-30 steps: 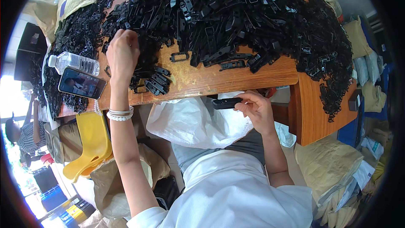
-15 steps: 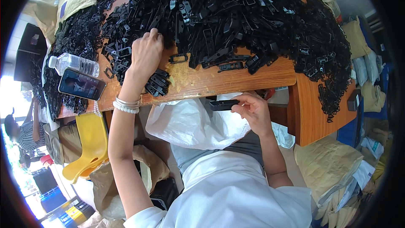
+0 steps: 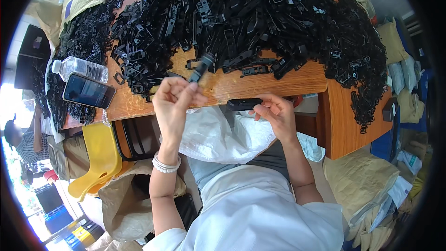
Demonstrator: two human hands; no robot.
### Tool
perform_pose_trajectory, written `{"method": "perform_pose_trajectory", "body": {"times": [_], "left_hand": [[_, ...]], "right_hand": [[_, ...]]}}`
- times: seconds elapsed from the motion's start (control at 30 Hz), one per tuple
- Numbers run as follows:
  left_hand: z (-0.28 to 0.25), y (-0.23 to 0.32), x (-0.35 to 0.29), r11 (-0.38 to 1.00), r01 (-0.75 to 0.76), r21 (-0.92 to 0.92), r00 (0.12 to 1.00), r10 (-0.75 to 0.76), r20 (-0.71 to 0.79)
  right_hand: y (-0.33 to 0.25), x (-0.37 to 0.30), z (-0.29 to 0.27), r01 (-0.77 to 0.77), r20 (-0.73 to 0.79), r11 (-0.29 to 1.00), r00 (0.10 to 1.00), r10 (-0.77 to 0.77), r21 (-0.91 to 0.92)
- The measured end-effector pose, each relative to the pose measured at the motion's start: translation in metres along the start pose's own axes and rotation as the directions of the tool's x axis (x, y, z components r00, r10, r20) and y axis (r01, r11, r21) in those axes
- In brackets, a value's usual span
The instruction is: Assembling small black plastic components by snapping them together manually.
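Note:
A slim black plastic part (image 3: 201, 68), smeared by motion, sticks up from my left hand (image 3: 175, 97), whose fingers pinch its lower end above the table's front edge. My right hand (image 3: 277, 115) grips one end of a longer black plastic piece (image 3: 244, 104) between thumb and fingers. That piece lies level and points left, just off the table edge. Apart from each other, the two held parts do not touch. Beyond both hands a big heap of black plastic parts (image 3: 260, 23) covers much of the wooden table (image 3: 297, 81).
A phone (image 3: 89, 91) and a clear plastic bottle (image 3: 79, 69) lie at the table's left. An open white woven sack (image 3: 223, 139) hangs over my lap. To the left stands a yellow chair (image 3: 98, 153) beside a brown paper sack (image 3: 125, 204); more sacks (image 3: 362, 186) fill the right.
My left hand has come back from the heap toward me and to the right, now with a slim part in it. The right hand has risen slightly, still holding its piece.

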State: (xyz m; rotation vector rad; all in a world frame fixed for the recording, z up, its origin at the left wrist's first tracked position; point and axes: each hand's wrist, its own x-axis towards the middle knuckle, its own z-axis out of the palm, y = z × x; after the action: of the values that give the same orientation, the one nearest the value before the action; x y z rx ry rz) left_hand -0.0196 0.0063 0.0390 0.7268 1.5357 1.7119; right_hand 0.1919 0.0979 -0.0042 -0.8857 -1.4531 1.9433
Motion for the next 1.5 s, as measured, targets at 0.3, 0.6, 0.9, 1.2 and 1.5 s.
{"method": "perform_pose_trajectory", "body": {"times": [0.3, 0.6, 0.9, 1.2, 1.5], "left_hand": [[0.011, 0.006, -0.029, 0.957, 0.036, 0.289, 0.912, -0.149, 0.382], [0.029, 0.007, -0.046, 0.831, -0.227, 0.508, 0.947, 0.066, 0.315], [0.029, -0.002, -0.044, 0.802, -0.463, 0.378, 0.866, 0.318, 0.385], [0.032, -0.002, -0.045, 0.845, -0.378, 0.379, 0.892, 0.224, 0.392], [0.021, -0.005, -0.036, 0.955, -0.051, 0.294, 0.883, -0.095, 0.46]], "right_hand": [[-0.031, 0.0, 0.007, 0.361, 0.178, 0.903, 0.929, -0.325, -0.233], [-0.032, -0.014, 0.012, 0.444, 0.106, 0.774, 0.888, -0.448, -0.452], [-0.033, -0.005, 0.002, 0.535, 0.282, 0.702, 0.845, -0.455, -0.471], [-0.026, -0.006, 0.005, 0.536, 0.185, 0.677, 0.833, -0.521, -0.504], [-0.034, -0.014, 0.006, 0.452, 0.175, 0.791, 0.891, -0.418, -0.412]]}}
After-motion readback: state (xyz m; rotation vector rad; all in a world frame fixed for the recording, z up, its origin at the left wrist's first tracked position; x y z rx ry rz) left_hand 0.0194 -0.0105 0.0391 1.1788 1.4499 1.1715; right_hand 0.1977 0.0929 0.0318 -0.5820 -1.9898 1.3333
